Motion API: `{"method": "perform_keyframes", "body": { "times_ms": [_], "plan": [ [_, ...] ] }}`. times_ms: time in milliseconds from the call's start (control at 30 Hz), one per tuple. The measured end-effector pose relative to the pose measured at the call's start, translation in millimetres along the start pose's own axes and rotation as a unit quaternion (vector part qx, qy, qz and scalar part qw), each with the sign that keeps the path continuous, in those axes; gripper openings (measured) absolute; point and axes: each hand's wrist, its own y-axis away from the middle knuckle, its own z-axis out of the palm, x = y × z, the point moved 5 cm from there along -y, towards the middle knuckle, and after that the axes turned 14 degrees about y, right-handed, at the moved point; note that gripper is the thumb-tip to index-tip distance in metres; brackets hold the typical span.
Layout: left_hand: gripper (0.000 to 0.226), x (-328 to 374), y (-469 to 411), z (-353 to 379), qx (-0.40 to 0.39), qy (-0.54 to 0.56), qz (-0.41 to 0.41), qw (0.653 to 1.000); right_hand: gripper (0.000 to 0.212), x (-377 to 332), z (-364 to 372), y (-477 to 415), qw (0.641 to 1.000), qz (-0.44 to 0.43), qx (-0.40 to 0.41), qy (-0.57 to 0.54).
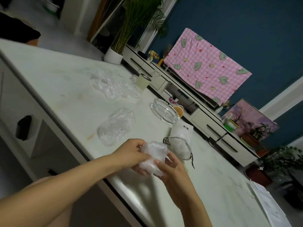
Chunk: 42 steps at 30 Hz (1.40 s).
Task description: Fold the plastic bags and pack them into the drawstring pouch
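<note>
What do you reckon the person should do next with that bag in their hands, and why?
Probably slide the plastic bag into the drawstring pouch. The left hand and right hand both grip it as a compact bundle, and the pouch lies right beside it on the table, corded end nearest. Farther back, other bags wait.

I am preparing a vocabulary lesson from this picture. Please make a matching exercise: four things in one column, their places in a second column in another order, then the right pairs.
Things
1. white fabric drawstring pouch
2. clear ribbed glass ashtray
3. pink checked cloth
4. bunched clear plastic bag

Places
A. draped above the low white cabinet
B. held by the left hand and right hand
C. lying on the white table beside the hands
D. near the table's far edge

Pairs: 1-C; 2-D; 3-A; 4-B
</note>
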Motion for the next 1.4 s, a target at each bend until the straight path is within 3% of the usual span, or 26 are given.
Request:
{"method": "perform_keyframes", "body": {
  "times_ms": [67,167,267,333,400,567,633,767,900,967,1067,1200,1300,1400],
  "plan": [
    [0.014,-0.4,0.7,2.3,-0.001,0.002,0.011,1.0,0.034,-0.7,3.8,0.8,0.998,0.005,-0.004,-0.062],
    [0.025,0.8,2.1,2.9,0.011,0.011,0.05,0.999,0.031,-2.7,8.0,0.5,0.994,0.023,-0.005,-0.11],
    [0.034,4.7,2.4,1.1,0.017,-0.003,0.08,0.997,0.008,-11.2,9.9,1.0,0.989,0.011,-0.043,-0.143],
    [0.043,7.7,3.3,0.7,0.011,-0.014,0.09,0.996,0.019,-9.1,1.7,-1.6,0.985,0.045,-0.023,-0.167],
    [0.052,9.9,4.2,1.4,0.004,-0.024,0.093,0.995,0.028,-7.0,-4.4,-2.9,0.99,0.071,-0.029,-0.116],
    [0.058,11.7,6.6,5.7,-0.017,-0.102,0.096,0.99,0.035,-5.4,1.1,1.7,0.984,0.073,-0.161,0.01],
    [0.053,8.8,4.7,5.4,-0.021,-0.11,0.078,0.991,0.032,-2.5,-1.9,0.0,0.987,0.066,-0.14,0.045],
    [0.005,7.2,0.1,4.4,-0.015,-0.033,-0.027,0.999,0.028,4.3,-6.8,-4.4,0.991,0.056,-0.06,0.102],
    [0.016,6.8,-5.1,-2.3,-0.003,-0.094,0.007,0.996,0.027,2.7,-2.7,-2.7,0.995,0.031,-0.054,0.084],
    [0.025,10.0,-3.3,-2.0,0.002,-0.122,0.031,0.992,0.035,2.1,-3.1,-2.3,0.992,0.018,-0.049,0.119],
    [0.028,13.6,-3.2,-1.3,0.0,-0.105,0.038,0.994,0.026,0.4,-3.6,-2.5,0.979,0.004,-0.067,0.193],
    [0.019,7.4,-4.4,-1.1,0.004,-0.024,-0.01,1.0,0.021,0.2,-6.4,-3.4,0.98,-0.027,-0.11,0.161],
    [0.015,-4.9,-13.0,-0.2,0.021,0.098,-0.09,0.991,0.03,-1.8,-1.9,0.4,0.983,-0.075,-0.145,0.084],
    [0.018,-16.5,-25.6,3.0,0.005,0.137,-0.185,0.973,0.038,3.1,-2.3,-3.6,0.988,-0.098,-0.114,0.034]
  ]
}}
